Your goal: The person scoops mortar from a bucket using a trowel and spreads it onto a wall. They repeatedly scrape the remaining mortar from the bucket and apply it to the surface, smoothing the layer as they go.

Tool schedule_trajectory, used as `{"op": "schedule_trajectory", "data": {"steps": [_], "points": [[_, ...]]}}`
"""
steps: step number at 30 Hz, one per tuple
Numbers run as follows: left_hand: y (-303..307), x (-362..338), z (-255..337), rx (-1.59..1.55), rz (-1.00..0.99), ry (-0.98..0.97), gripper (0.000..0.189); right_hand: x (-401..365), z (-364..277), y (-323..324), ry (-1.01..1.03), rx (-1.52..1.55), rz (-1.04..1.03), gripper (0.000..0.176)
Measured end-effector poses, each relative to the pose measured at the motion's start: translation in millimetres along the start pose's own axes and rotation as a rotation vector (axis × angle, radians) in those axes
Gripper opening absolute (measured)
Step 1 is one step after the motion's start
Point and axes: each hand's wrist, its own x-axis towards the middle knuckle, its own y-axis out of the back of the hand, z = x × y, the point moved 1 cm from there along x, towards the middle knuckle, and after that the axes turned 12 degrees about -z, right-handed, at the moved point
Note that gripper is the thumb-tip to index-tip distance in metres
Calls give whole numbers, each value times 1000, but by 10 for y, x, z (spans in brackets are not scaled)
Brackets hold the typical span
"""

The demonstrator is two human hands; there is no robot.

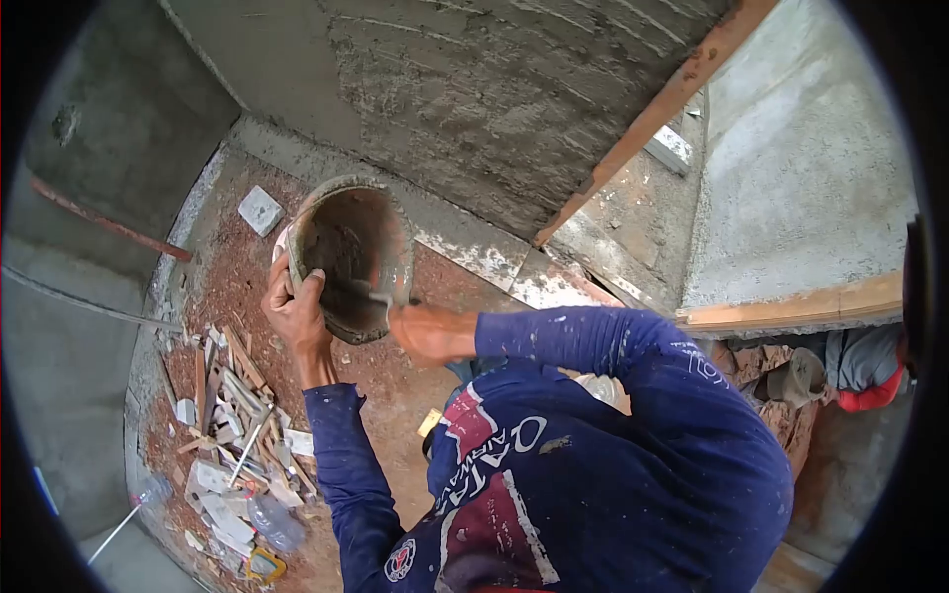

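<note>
A mortar-crusted bucket (403, 232) is tipped so that its mouth faces me, with grey wet mortar inside. My left hand (297, 311) is closed on the bucket's left rim, thumb over the edge. At the lower right of the mouth, my right hand (427, 334) is wrapped round the handle of a trowel (378, 296). The trowel's metal neck points into the bucket, and its blade is hard to make out against the dark mortar.
Ahead stands a partly plastered wall (474, 109) with a wooden board (652, 124) along its edge. A scrap pile (237, 425) and a plastic bottle (277, 524) lie at lower left. A pale block (260, 211) sits near the bucket. Another person (865, 361) holds a bucket at far right.
</note>
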Motion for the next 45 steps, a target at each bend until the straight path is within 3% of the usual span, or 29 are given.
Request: {"op": "schedule_trajectory", "data": {"steps": [1, 2, 6, 7, 8, 9, 11, 13, 15, 19, 20, 22, 24, 29, 32, 36, 38, 41, 43, 45], "points": [[92, 105, -89, 42, -52, -39, 20, 130, -93, 88, -70, 77, -181, 27], [195, 205, -149, 88, -104, -77, 22, 271, -124, 169, -63, 83, -177, 27], [604, 547, -167, 121, -57, 126, 30, 852, -62, 495, -149, 938, -372, 29], [677, 669, -43, 75, 23, 156, 17, 965, -42, 585, -100, 1064, -379, 28], [900, 742, -174, 82, 52, 103, 17, 1025, 1, 648, -84, 1218, -426, 31], [1053, 785, -216, -46, 108, 101, 16, 1061, 2, 752, -40, 1144, -397, 31], [1257, 1014, -216, -164, 174, 67, 17, 1194, 216, 827, 5, 1313, -488, 28], [1340, 1177, -214, -445, 131, 143, 24, 1410, 323, 759, -5, 1388, -518, 25], [1407, 1364, -415, -436, 148, 135, 26, 1758, 382, 831, -34, 1670, -604, 18], [1668, 1709, -565, -441, 155, 227, 30, 2072, 378, 897, 65, 1952, -472, 12], [1897, 1634, -718, 126, 18, 160, 33, 2167, 437, 764, 134, 2084, -470, 11], [2054, 1712, -1041, -292, 83, 381, 26, 2282, 485, 488, 268, 2199, -458, 14], [1973, 2006, -903, -249, 122, 497, 29, 2437, 432, 529, 336, 2091, -197, 16], [2621, 2740, -1997, -178, -67, 634, 27, 2807, 424, 306, 508, 2159, 360, 16], [2755, 3217, -2249, -234, -294, 785, 41, 2957, 296, 242, 674, 2106, 881, 23], [2763, 3796, -2487, -145, -559, 763, 36, 2701, -79, 295, 733, 1887, 1613, 32], [2655, 4024, -2558, -166, -795, 788, 35, 2451, -289, 381, 549, 1570, 1942, 27], [2489, 4339, -2623, -52, -897, 777, 35, 2156, -563, 655, 340, 1178, 2362, 28], [2340, 4462, -2617, 1, -942, 779, 35, 2001, -408, 752, 287, 1031, 2489, 29], [2154, 4584, -2597, 23, -970, 795, 37, 1804, 24, 853, -2, 601, 2862, 31]]}}
